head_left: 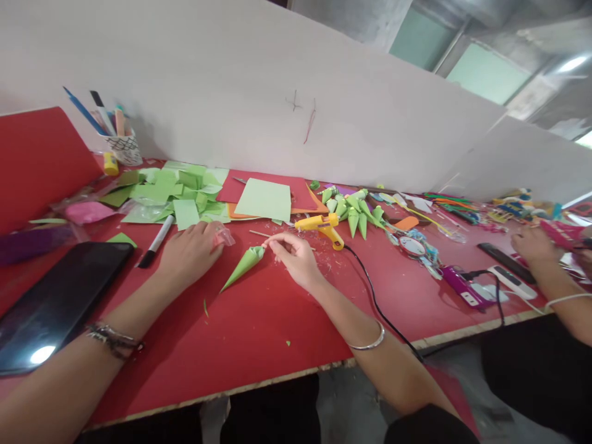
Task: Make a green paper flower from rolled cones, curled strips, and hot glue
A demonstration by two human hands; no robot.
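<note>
Head view: slightly left of frame centre, pinches cone (244,268) by the open end with right hand (296,258), probably to steady it. Farther left, rests left hand (189,250) against plastic (225,235); cannot tell the state of that grip, partly hidden. Just right of centre, glue gun (322,226), likely parked for quick reach. Slim, pointed cone of rolled green paper, ruffled at the mouth; crinkled plastic; smooth red bench (259,333).
</note>
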